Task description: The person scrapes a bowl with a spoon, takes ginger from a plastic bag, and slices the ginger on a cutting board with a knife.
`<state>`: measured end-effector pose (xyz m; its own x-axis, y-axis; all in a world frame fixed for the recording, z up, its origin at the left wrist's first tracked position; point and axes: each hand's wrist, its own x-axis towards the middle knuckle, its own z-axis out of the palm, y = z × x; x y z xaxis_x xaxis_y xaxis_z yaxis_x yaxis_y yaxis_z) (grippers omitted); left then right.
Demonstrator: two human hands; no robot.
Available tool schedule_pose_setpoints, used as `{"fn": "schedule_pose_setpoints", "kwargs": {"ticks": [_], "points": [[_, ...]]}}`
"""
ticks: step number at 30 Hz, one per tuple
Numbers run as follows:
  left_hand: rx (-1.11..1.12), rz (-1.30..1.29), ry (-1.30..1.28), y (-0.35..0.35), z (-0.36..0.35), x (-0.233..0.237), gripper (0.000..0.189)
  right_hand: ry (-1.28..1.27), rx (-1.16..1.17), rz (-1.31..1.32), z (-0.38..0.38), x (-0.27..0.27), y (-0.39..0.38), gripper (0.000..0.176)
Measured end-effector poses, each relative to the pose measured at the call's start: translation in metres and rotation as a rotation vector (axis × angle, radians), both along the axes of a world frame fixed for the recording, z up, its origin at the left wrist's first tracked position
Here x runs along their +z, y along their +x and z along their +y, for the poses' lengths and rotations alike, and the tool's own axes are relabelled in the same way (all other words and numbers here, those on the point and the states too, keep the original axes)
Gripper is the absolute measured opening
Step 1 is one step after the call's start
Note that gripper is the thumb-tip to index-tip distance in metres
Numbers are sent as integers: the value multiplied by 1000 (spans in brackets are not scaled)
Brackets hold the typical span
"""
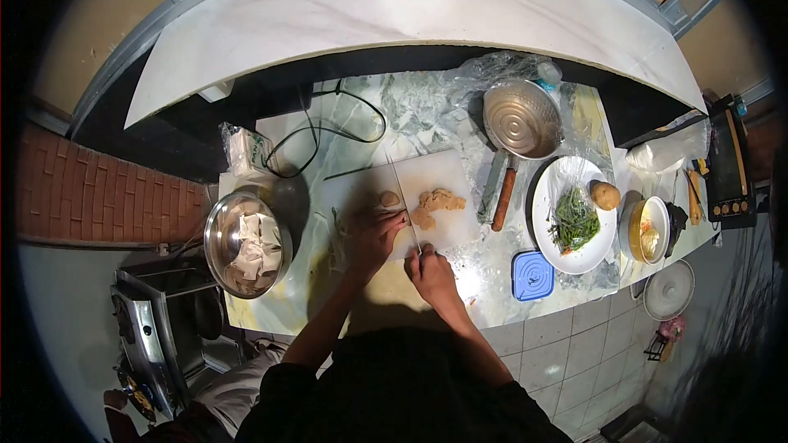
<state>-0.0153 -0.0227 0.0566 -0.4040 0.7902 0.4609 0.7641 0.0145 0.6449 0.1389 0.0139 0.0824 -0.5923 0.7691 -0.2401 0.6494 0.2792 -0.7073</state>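
Observation:
My right hand [433,277] grips the handle of a knife [402,189], whose long thin blade points away from me across a white cutting board [455,166]. Just left of the blade, my left hand [376,239] has its fingers bunched together on the board; whatever they hold is hidden. Beyond those fingertips lies a small round brownish piece of food [389,198]. To the right of the blade, chopped light-brown pieces [439,203] are spread in a loose pile.
At left stands a steel bowl [215,258] with pale folded pieces inside. To the right are a wooden-handled saucepan [523,119], a white plate [566,171] of cut greens with a potato [606,195], a blue lid [533,276] and a small bowl [655,231]. A black cable [316,143] lies behind.

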Motion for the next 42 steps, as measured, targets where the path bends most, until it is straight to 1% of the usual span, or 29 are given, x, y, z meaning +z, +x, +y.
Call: {"fn": "schedule_pose_setpoints", "kwargs": {"ticks": [2, 6, 8, 11, 12, 14, 18, 20, 21, 23, 24, 26, 30, 32, 35, 39, 42], "points": [[40, -99, -63, 4, -1, 4, 15, -3, 4, -25, -1, 0, 0, 31], [53, -180, -42, 4, 1, 11, 15, -32, -20, -7, -2, 2, -2, 29], [-53, -153, -34, -2, 2, 6, 15, -68, -60, 74, -5, 0, -3, 27], [-64, -126, 10, -3, 2, -4, 15, -54, -87, 105, -5, 2, -6, 25], [-65, -127, 9, -1, 1, -2, 15, -55, -88, 105, -5, 3, -6, 25], [13, -42, -44, 1, 0, 1, 16, -57, -96, 115, -3, 4, -8, 24], [2, -50, -98, 2, 0, 7, 16, -57, -98, 124, -2, 8, -8, 24], [6, 33, -67, 2, 0, 10, 15, -49, -85, 114, -4, 8, -8, 24], [5, 34, -67, 2, 0, 7, 15, -49, -86, 114, -5, 6, -8, 24], [-13, -130, -38, 3, -1, -5, 14, -3, -85, 133, -7, 1, -8, 23], [-15, -130, -38, 2, 0, -6, 14, -3, -87, 134, -7, 1, -8, 23], [-12, 28, -7, 0, -1, -8, 13, -12, -79, 137, -7, 1, -8, 23], [-69, -66, 20, 1, 2, -3, 15, 6, -80, 136, -8, 1, -8, 23], [-30, 61, -70, 3, -1, 5, 16, 19, -85, 154, -8, 0, -8, 22], [-48, 123, -43, 1, 0, 9, 18, 19, -84, 172, -9, -1, -8, 22], [-69, 125, -38, -1, -1, 1, 18, -12, -88, 165, -10, -2, -10, 22], [-82, 54, -37, 0, -1, -2, 18, -13, -99, 142, -12, -1, -12, 21]]}}
